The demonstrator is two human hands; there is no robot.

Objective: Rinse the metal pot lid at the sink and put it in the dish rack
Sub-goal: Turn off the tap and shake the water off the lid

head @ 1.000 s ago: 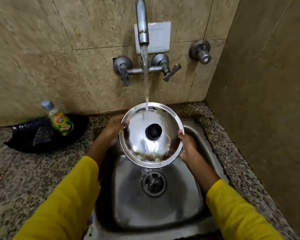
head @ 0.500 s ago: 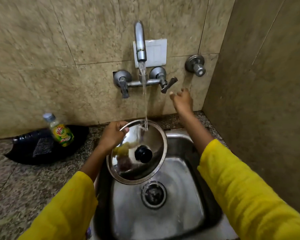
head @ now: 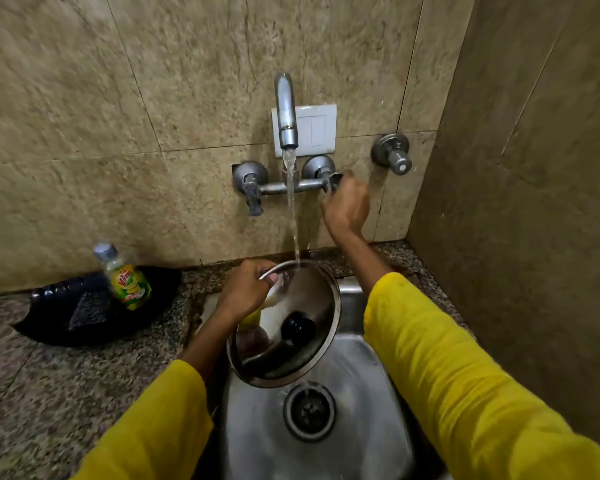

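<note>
Lid (head: 293,327) under water, left-held.

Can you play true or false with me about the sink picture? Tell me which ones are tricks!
1. Water is running from the tap. True.
2. Both hands hold the pot lid. False: only the left hand holds its rim; the right hand is up at the right tap handle.
3. The lid's black knob faces the camera. True.
4. The soap bottle stands inside the sink. False: it sits on the counter, to the left.
5. The sleeves are blue. False: they are yellow.
</note>
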